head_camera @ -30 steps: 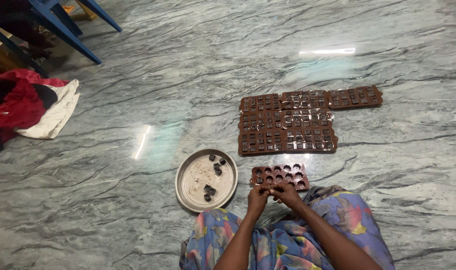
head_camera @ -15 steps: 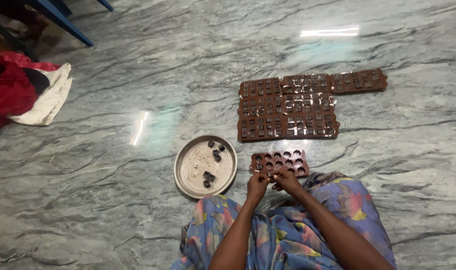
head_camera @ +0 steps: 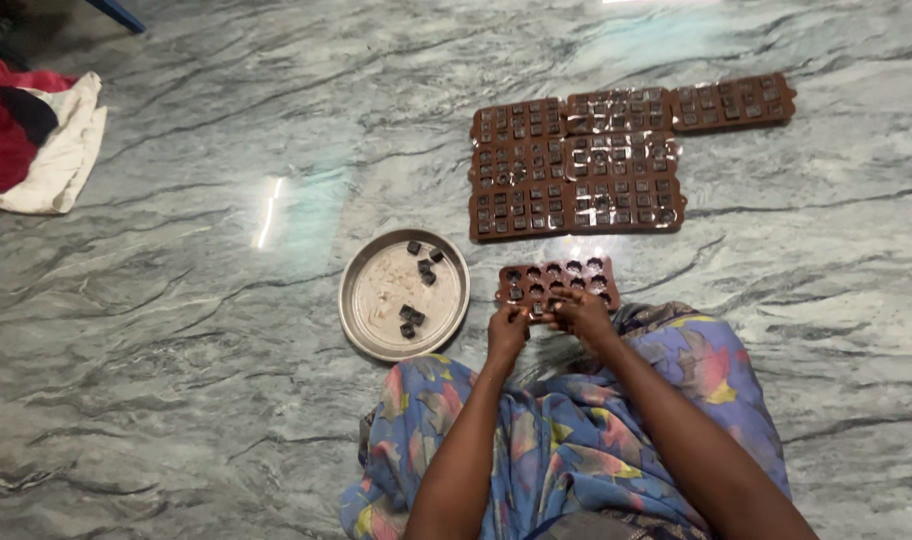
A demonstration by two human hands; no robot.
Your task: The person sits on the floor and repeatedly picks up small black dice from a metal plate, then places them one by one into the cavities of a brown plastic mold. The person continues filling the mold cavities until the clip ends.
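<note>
Here the person sits on the grey-green veined marble floor [head_camera: 176, 330], legs covered by a blue flowered cloth [head_camera: 566, 450], with both hands at the near edge of a small brown silicone mould with round cavities [head_camera: 561, 280]. The left hand [head_camera: 508, 330] pinches the mould's near left corner, fingers curled shut on its rim; the right hand [head_camera: 581, 312] lies over the near middle of it, fingertips pressed into the soft material, though whether it pinches a piece out is too small to tell. Just left of the mould sits a round steel plate [head_camera: 376, 310] holding a few dark square chocolate pieces [head_camera: 412, 316], some at its far side and some near its middle.

Compared with a second ago, the hands have moved from meeting just short of the mould to resting directly on it, and the view has tipped downward, so the blue chair legs have nearly gone from the far left. The pieces on the plate look unchanged in number, so nothing new appears to have landed there. Farther off lie several brown rectangular moulds with square cavities [head_camera: 576, 160], set edge to edge, and a red and white heap of cloth [head_camera: 36, 130] at far left.
</note>
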